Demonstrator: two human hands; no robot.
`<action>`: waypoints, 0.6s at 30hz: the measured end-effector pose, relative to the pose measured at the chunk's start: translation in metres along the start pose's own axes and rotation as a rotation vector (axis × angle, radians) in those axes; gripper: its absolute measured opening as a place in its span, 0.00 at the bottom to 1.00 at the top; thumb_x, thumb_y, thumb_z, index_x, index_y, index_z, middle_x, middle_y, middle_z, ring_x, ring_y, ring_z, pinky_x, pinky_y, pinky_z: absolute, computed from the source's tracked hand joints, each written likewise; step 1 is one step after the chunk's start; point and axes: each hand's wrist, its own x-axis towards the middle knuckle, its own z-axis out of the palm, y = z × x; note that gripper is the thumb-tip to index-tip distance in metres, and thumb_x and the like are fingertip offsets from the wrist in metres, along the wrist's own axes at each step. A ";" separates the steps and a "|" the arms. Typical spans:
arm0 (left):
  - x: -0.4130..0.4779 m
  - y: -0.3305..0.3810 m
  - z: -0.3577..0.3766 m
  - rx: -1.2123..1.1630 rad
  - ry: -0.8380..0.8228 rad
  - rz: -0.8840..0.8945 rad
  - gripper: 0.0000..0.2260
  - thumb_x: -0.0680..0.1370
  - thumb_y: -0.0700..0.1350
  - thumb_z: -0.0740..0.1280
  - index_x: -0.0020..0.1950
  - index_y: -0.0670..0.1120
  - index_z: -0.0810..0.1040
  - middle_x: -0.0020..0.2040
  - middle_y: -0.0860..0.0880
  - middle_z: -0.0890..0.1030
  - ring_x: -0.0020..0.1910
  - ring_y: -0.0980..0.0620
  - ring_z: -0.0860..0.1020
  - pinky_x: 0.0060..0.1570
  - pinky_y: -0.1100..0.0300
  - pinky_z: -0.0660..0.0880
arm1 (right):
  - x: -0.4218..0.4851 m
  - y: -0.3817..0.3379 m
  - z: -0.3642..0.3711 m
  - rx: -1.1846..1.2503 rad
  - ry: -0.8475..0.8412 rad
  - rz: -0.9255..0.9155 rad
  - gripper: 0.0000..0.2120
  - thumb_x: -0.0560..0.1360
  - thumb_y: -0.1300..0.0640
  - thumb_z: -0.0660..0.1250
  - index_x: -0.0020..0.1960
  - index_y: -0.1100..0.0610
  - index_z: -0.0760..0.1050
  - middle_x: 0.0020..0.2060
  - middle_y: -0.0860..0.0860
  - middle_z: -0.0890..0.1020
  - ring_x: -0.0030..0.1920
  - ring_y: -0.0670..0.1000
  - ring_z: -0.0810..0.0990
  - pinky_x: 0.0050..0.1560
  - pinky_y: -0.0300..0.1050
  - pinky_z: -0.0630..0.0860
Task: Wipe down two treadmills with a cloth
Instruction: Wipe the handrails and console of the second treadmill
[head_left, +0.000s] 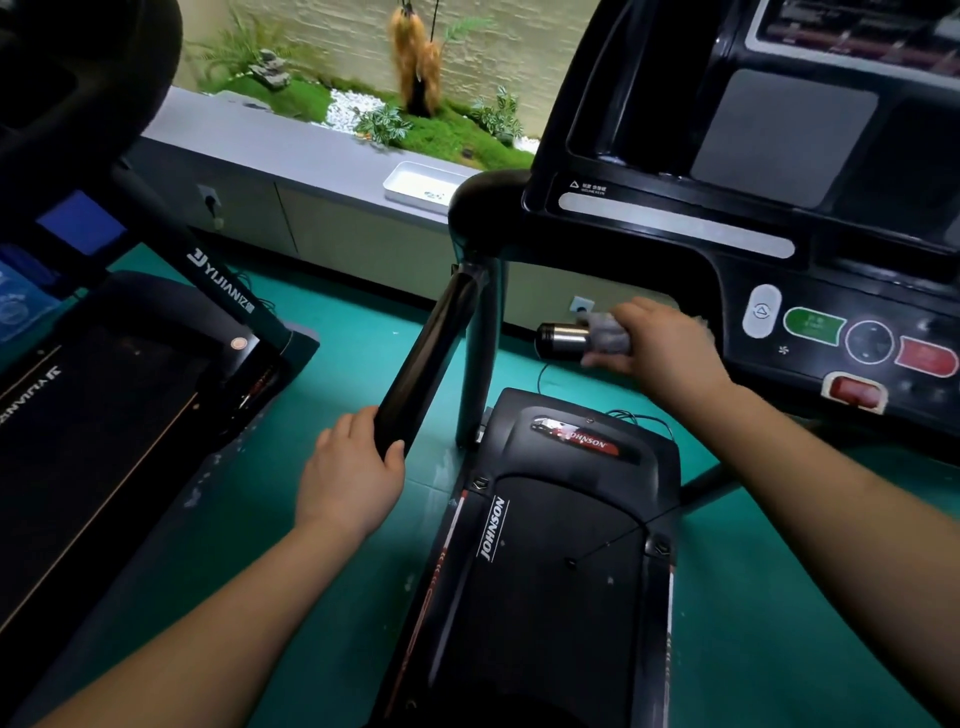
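At the left the first treadmill (130, 389) is sitting unattended on the green floor (322, 332), and the left hand (348, 473) is wrapping its fingers (363, 422) round the lower end of the black handrail (431, 353) of the second treadmill (561, 545), gripping it. Further right, the right hand (670, 348) is closing its fingers over the grey cloth (608, 332) and pressing it round a short metal-capped grip (561, 340) jutting leftward from under the console (779, 208). That grip's long axis is running left to right with its bare metal end lying just left of the cloth, so the right hand, the nearer one, is likely heading that way.
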 end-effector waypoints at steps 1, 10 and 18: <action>0.000 0.000 0.000 0.005 0.004 0.002 0.20 0.78 0.53 0.60 0.68 0.48 0.68 0.59 0.47 0.74 0.57 0.45 0.71 0.51 0.51 0.70 | -0.010 -0.001 -0.007 0.096 0.076 0.044 0.19 0.67 0.44 0.75 0.41 0.57 0.72 0.40 0.53 0.76 0.43 0.58 0.75 0.38 0.44 0.63; -0.001 0.000 0.001 0.036 0.011 0.021 0.20 0.78 0.52 0.61 0.67 0.47 0.69 0.58 0.46 0.75 0.55 0.43 0.72 0.50 0.49 0.72 | -0.097 -0.056 0.055 0.992 0.068 0.800 0.19 0.74 0.44 0.67 0.58 0.56 0.72 0.50 0.50 0.79 0.53 0.52 0.77 0.52 0.40 0.69; 0.000 -0.002 0.003 0.027 0.012 0.020 0.20 0.78 0.51 0.61 0.68 0.46 0.69 0.59 0.45 0.75 0.55 0.43 0.72 0.50 0.49 0.72 | -0.032 -0.052 0.069 1.457 0.232 0.953 0.30 0.72 0.49 0.69 0.67 0.63 0.65 0.59 0.62 0.78 0.59 0.59 0.78 0.64 0.59 0.73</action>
